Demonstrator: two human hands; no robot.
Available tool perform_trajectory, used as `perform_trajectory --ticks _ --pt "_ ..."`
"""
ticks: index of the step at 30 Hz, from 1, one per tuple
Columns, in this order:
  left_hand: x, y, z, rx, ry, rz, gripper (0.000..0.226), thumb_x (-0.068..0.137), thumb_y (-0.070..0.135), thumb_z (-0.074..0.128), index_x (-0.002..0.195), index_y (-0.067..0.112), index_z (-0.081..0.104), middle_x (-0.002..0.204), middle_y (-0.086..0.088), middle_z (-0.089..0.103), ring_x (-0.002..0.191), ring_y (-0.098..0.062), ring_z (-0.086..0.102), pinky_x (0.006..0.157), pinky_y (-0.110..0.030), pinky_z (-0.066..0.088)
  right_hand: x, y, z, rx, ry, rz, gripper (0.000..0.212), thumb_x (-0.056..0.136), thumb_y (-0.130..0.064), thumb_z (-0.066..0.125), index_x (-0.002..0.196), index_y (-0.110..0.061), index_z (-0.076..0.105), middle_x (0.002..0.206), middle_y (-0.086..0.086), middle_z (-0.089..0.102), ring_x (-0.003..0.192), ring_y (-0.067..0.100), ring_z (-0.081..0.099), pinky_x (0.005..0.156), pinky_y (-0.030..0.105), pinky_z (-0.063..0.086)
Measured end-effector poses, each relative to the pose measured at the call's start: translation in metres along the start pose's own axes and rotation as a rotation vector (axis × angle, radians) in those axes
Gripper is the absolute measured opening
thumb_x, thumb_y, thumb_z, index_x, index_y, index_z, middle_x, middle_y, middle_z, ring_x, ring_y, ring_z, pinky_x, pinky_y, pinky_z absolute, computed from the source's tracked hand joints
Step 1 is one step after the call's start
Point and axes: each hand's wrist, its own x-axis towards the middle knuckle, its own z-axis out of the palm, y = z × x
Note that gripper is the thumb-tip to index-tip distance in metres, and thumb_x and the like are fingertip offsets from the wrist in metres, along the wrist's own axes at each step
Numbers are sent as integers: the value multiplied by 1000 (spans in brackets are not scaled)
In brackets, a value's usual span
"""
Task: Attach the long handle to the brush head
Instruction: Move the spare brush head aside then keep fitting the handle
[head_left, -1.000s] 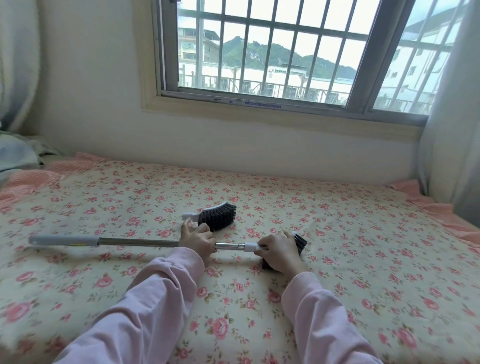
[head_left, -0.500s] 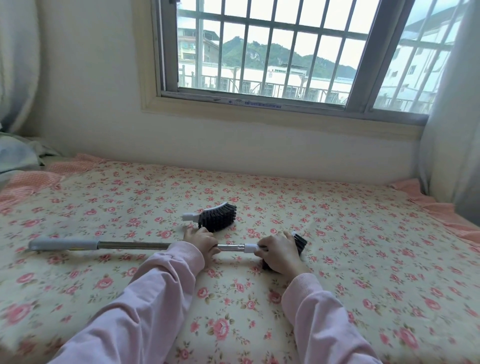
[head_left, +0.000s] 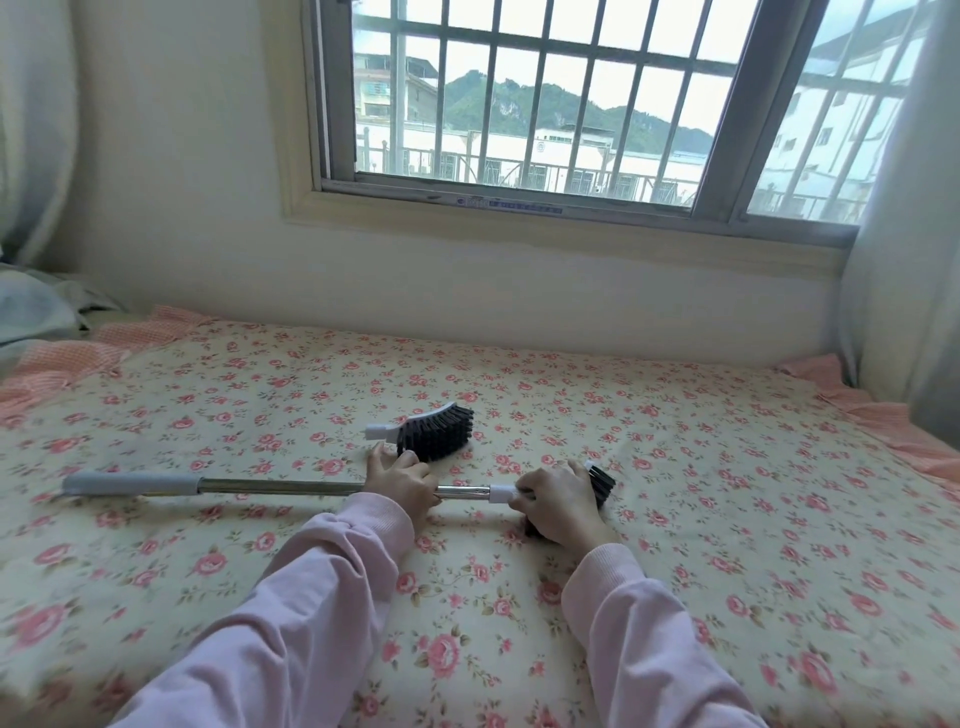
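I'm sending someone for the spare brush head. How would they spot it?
On the floral bedspread below the barred window, look beyond the left hand. The spare brush head lies loose there; the other brush head is gripped by the right hand against the long handle.

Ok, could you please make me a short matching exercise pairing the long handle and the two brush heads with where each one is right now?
Things:
1. long handle
2. brush head at the handle's end
3. spare brush head

Places:
A. lies loose on the floral bedspread, just beyond the left hand
B. its metal shaft is gripped by the left hand
C. mostly covered by the right hand, which grips it

Pairs: 1-B, 2-C, 3-A
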Motion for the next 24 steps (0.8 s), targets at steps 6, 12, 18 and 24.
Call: perform_trajectory --ticks 6,12,18,24 --pt "6 -3 0 -69 -92 24 30 96 38 40 113 22 59 118 8 58 118 -15 39 104 -39 20 -2 -2 -1 -5 0 4 22 92 -33 51 94 -17 67 96 6 69 99 24 58 115 39 14" --pt "0 0 -4 24 142 104 29 39 23 94 47 17 67 48 10 61 63 -11 64 76 -68 41 -1 -2 -2 -9 -6 19 23 92 -33 51 97 -17 67 98 6 69 100 24 57 115 39 15" --pt "-3 2 -1 61 140 75 32 31 15 93 42 13 63 40 5 56 52 -15 62 69 -71 42 1 -4 -4 -24 -10 22 25 92 -34 51 99 -17 68 97 7 69 97 25 58 114 40 18" --pt "-4 5 -3 38 138 44 30 37 17 93 49 12 67 47 3 61 57 -18 64 71 -72 41 4 -1 -8 -63 9 6 26 92 -35 52 102 -17 68 99 8 69 102 26 54 111 41 22"
